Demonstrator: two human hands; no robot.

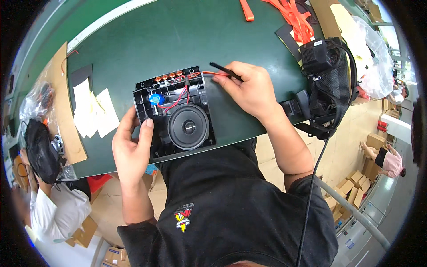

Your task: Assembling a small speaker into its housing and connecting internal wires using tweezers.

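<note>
An open black plastic housing [207, 141] lies on the green table's near edge, its inside facing up. A round black speaker [178, 130] sits in its lower part. Nearby are a blue round part [156, 99], thin red and black wires [183, 92], and a row of copper-coloured parts [171, 77] along the far edge. My left hand [133, 144] grips the housing's left side, thumb over the rim. Right of the far corner, my right hand [251, 86] pinches a slim black tool [221, 68], perhaps tweezers. A red-orange wire [212, 73] runs from the housing to its fingertips.
Pale paper sheets [104, 113] and a cardboard piece [69, 129] lie left. At right stand a black mesh bag [329, 84] and a black box-shaped device [315, 54]; orange ribbon [293, 20] lies beyond. A black cable [311, 187] hangs near my right arm. A co-worker's white sleeve [60, 207] shows lower left.
</note>
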